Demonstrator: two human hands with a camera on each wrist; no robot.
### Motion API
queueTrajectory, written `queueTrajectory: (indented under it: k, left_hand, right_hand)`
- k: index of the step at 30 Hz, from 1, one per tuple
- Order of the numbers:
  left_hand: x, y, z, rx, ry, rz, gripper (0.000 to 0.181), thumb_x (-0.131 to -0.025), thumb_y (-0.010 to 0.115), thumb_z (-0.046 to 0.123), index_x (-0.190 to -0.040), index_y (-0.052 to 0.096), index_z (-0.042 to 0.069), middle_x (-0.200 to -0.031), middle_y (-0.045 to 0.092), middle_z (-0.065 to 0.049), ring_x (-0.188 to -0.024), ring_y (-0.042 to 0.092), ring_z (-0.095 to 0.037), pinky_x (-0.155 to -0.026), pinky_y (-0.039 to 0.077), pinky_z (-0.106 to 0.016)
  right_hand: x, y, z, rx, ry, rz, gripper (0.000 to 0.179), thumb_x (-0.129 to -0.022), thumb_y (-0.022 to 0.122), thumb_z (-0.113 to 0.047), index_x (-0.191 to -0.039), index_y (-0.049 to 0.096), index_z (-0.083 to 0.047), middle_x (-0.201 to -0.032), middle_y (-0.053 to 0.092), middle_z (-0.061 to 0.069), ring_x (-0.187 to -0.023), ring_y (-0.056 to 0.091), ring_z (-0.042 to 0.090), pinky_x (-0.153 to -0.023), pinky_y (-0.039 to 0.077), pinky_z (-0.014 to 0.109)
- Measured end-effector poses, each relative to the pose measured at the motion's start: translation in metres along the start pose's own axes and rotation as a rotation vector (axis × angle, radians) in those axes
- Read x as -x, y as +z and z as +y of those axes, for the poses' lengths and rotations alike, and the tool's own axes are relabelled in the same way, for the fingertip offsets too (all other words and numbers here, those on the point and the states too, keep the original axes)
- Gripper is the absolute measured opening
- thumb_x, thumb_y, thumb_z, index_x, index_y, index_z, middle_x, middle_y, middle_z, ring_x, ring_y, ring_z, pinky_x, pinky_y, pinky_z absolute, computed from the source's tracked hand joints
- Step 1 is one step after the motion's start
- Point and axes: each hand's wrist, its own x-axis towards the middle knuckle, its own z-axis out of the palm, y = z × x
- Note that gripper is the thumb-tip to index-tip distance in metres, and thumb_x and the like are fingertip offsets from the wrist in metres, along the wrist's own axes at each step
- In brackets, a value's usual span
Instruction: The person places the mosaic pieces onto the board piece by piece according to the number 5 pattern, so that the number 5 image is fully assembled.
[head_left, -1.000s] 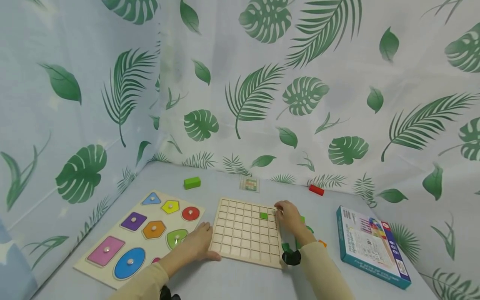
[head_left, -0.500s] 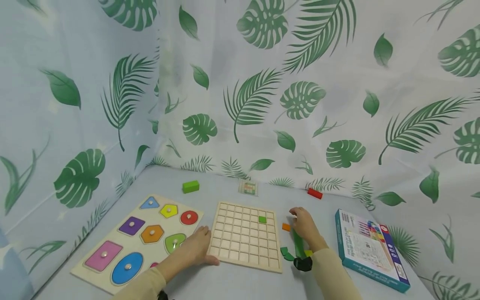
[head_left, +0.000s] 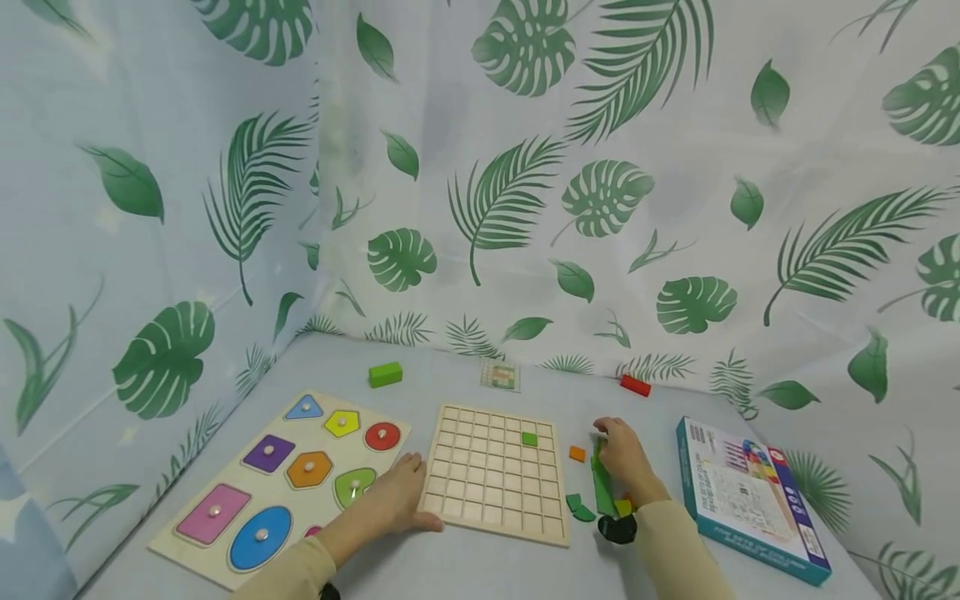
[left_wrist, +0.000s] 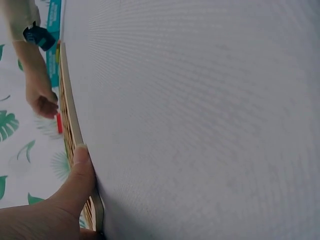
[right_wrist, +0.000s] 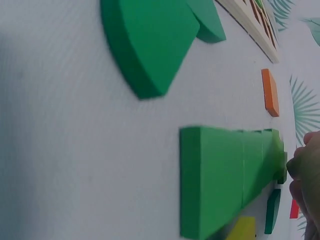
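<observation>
A wooden grid board (head_left: pixel 483 471) lies flat in mid-table, with one green square (head_left: pixel 529 439) in a cell near its far right. My left hand (head_left: pixel 397 492) lies at its near left corner. The left wrist view shows the straight thumb (left_wrist: pixel 82 175) pressed along the board's edge. My right hand (head_left: pixel 626 457) is right of the board with bent fingers, at the far end of a row of green blocks (head_left: pixel 602 483). In the right wrist view the fingertips come close to the row's last blocks (right_wrist: pixel 220 180); whether they pinch one is hidden.
An orange block (head_left: pixel 577 453), dark green pieces (head_left: pixel 581 510) and a yellow block (head_left: pixel 623 507) lie about the row. A knobbed shape puzzle (head_left: pixel 277 500) is at left, a teal box (head_left: pixel 750 496) at right. Behind are a green block (head_left: pixel 386 374), a pattern card (head_left: pixel 500 375) and a red block (head_left: pixel 635 385).
My right hand has moved from the board's far right edge rightward to the row of green blocks, uncovering the orange block. My left hand stays at the board's corner.
</observation>
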Motion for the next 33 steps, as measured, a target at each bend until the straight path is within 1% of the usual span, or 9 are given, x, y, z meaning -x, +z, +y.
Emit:
queueTrajectory:
  k: [4,7,12,18,23,27,33]
  left_hand:
    - [0.001,0.000,0.001,0.009,-0.010,-0.003,0.098,-0.068,0.078,0.053,-0.128,0.045,-0.017,-0.134,0.043,-0.031,-0.128,0.038,-0.042,-0.106,0.035,-0.046]
    - [0.001,0.000,0.002,0.011,-0.020,-0.006,0.099,-0.067,0.078,0.054,-0.129,0.045,-0.016,-0.134,0.043,-0.031,-0.129,0.038,-0.042,-0.106,0.034,-0.047]
    - [0.000,0.002,0.001,0.001,-0.016,-0.002,0.099,-0.066,0.078,0.054,-0.128,0.046,-0.016,-0.134,0.044,-0.031,-0.128,0.039,-0.042,-0.105,0.035,-0.046]
    - [-0.002,0.004,0.001,-0.036,-0.010,-0.005,0.098,-0.068,0.076,0.056,-0.128,0.046,-0.016,-0.134,0.044,-0.029,-0.128,0.039,-0.039,-0.105,0.036,-0.045]
    - [-0.003,0.004,0.000,-0.034,-0.015,-0.012,0.098,-0.069,0.076,0.056,-0.128,0.046,-0.015,-0.135,0.044,-0.029,-0.129,0.038,-0.039,-0.105,0.036,-0.044]
    - [-0.003,0.004,0.000,-0.026,-0.024,-0.023,0.098,-0.069,0.075,0.057,-0.129,0.045,-0.015,-0.136,0.043,-0.029,-0.130,0.037,-0.039,-0.106,0.036,-0.045]
    - [-0.003,0.003,0.001,-0.025,-0.029,-0.019,0.099,-0.068,0.076,0.056,-0.129,0.046,-0.015,-0.136,0.043,-0.029,-0.129,0.038,-0.040,-0.105,0.036,-0.045]
  right_hand:
    - [0.000,0.000,0.007,-0.019,0.061,-0.049,0.044,-0.081,0.052,0.016,-0.123,0.055,0.004,-0.117,0.055,0.020,-0.101,0.052,0.033,-0.095,0.045,0.052]
    - [0.001,0.001,0.010,-0.023,0.080,-0.069,0.043,-0.082,0.054,0.014,-0.124,0.054,0.004,-0.116,0.056,0.020,-0.098,0.052,0.031,-0.094,0.046,0.051]
    - [0.004,0.002,0.012,-0.027,0.060,-0.040,0.038,-0.085,0.054,0.012,-0.122,0.055,0.005,-0.113,0.058,0.019,-0.096,0.053,0.031,-0.092,0.047,0.051]
    - [0.007,0.001,0.013,0.005,0.020,0.013,0.031,-0.087,0.055,0.009,-0.117,0.057,0.006,-0.108,0.060,0.019,-0.095,0.055,0.031,-0.091,0.048,0.050]
    - [0.007,-0.003,0.014,0.005,0.011,0.016,0.029,-0.087,0.056,0.007,-0.116,0.057,0.006,-0.106,0.060,0.019,-0.094,0.055,0.031,-0.091,0.048,0.050]
    - [0.006,-0.006,0.015,-0.006,0.009,0.008,0.030,-0.087,0.057,0.007,-0.118,0.056,0.007,-0.106,0.060,0.019,-0.094,0.055,0.031,-0.091,0.048,0.051]
    - [0.005,-0.006,0.011,-0.030,0.002,0.020,0.032,-0.089,0.057,0.006,-0.121,0.054,0.005,-0.109,0.060,0.019,-0.098,0.056,0.031,-0.093,0.047,0.050]
